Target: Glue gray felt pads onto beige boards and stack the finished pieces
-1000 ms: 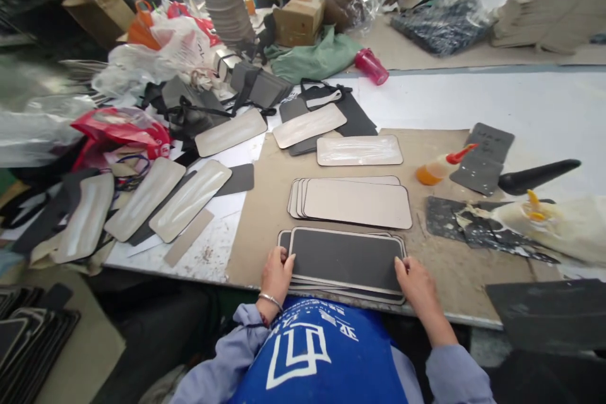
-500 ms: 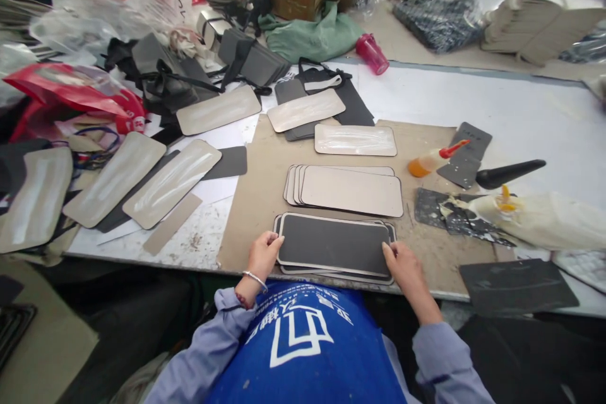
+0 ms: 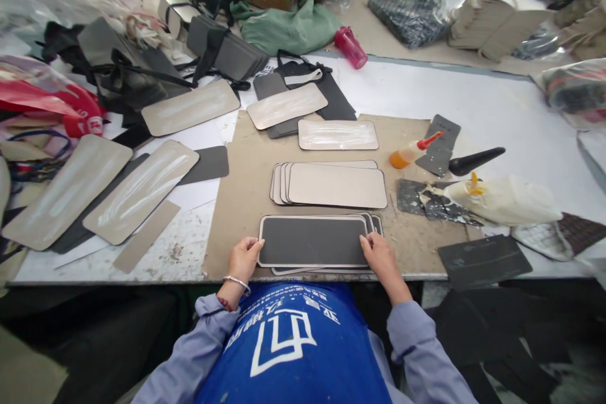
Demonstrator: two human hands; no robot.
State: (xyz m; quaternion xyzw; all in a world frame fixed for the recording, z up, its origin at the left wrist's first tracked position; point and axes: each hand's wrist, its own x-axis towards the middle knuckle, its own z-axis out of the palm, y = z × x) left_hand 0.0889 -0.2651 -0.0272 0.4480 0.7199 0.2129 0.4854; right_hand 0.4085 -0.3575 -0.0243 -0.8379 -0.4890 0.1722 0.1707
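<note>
A stack of dark grey rounded panels (image 3: 312, 241) lies on a brown cardboard sheet (image 3: 237, 202) at the table's near edge. My left hand (image 3: 243, 255) grips the stack's left end with curled fingers. My right hand (image 3: 379, 257) holds its right end the same way. Just behind lies a fanned stack of beige panels (image 3: 331, 184). Farther back sits a single glossy beige panel (image 3: 338, 134).
An orange glue bottle (image 3: 409, 153), a black tool handle (image 3: 476, 160) and a cream bag (image 3: 506, 200) lie to the right. Glossy beige panels (image 3: 139, 190) are spread out on the left. Bags, boxes and a pink cup (image 3: 350, 47) crowd the back. Another person's arm shows top right.
Both hands have stayed on the ends of the dark stack. The camera has tilted, so the table sits higher and farther left in view.
</note>
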